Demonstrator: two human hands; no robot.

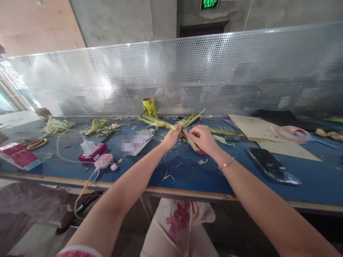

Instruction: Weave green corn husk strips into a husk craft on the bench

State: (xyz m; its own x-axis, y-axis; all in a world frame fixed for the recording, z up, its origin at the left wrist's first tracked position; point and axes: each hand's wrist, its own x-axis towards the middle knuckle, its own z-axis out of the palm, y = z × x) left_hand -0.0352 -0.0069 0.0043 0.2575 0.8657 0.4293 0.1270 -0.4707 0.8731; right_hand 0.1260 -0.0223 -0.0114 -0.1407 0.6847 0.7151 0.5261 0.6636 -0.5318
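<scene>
Two bare hands at work over a blue surface (193, 178). The left hand (171, 138), at the centre of the dial, has its grip closed on a crossed bundle of pale-green plant strips (194, 118); the right hand (205, 140), at 3 o'clock to it, pinches a strip of the same bundle between thumb and fingers. The bundle lies between the hands, its loose ends fanning toward 10 and 1 o'clock. Outlying items: yellow cylindrical can (150, 107), 10 to 11 o'clock; purple power adapter (93, 153), between 8 and 9 o'clock; black smartphone (269, 164), 4 o'clock.
</scene>
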